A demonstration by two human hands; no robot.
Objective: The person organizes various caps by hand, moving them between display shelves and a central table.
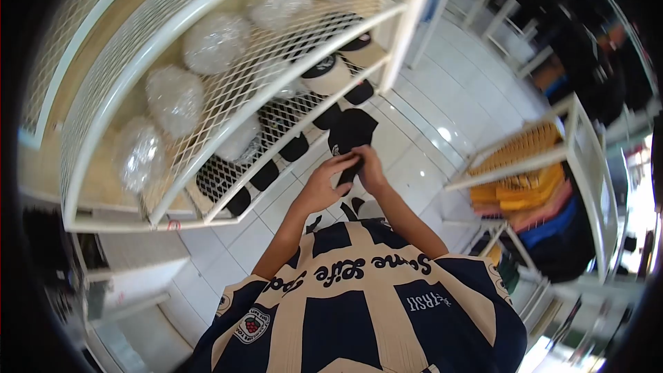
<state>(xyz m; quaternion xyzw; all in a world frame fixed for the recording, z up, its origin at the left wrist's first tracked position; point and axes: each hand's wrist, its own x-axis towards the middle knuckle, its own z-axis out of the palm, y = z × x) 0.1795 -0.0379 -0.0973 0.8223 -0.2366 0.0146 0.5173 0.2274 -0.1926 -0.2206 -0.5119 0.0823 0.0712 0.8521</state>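
Observation:
A black cap (354, 126) is held out in front of my chest, above the tiled floor. My left hand (323, 185) grips its near edge from the left, with the thumb bent under and the fingers along the top. On the other side, my right hand (371, 168) closes on the same cap, its fingers meeting those of the left hand. Part of the cap is hidden behind the fingers. Close by on the lower shelf of the rack sit black-and-cream caps (327, 74) and several dark caps.
To the left stands a white mesh rack (238, 90) with several plastic-wrapped bundles (216, 43) on its upper shelf. At the right, a white shelf unit (572, 148) holds folded yellow clothes (521, 190), with pink and blue ones below. White floor tiles (435, 83) lie between them.

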